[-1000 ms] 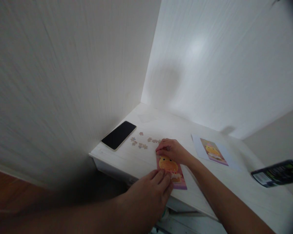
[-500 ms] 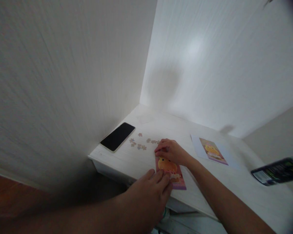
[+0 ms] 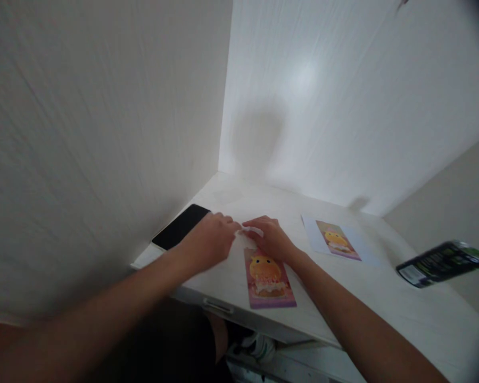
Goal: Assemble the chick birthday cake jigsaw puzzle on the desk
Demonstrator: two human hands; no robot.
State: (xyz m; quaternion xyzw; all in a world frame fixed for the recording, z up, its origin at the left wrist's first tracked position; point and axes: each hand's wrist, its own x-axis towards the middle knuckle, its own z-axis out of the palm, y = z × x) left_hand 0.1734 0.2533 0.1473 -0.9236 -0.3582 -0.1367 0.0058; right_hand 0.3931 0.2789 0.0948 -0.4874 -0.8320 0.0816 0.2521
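My left hand (image 3: 214, 238) is closed just right of the phone, its fingertips pinching one end of a small crumpled whitish strip (image 3: 252, 230), whose kind I cannot make out. Against the strip's other end, my right hand (image 3: 272, 238) curls its fingers and grips it too. Just below my right hand, a picture puzzle (image 3: 268, 282) with a yellow cartoon character on pink lies flat near the table's front edge. Its upper right corner is partly covered by that hand. The loose jigsaw pieces are hidden behind my hands.
A black phone (image 3: 181, 226) lies at the table's left edge. Toward the right, a printed picture (image 3: 337, 240) matching the puzzle lies on a white sheet (image 3: 310, 234). A dark green-and-black container (image 3: 443, 264) stands at the far right. Walls enclose the left and back.
My left hand has left the puzzle and moved up and left toward my right hand. A whitish strip now shows between them. The loose pieces are now covered, and the view has shifted slightly.
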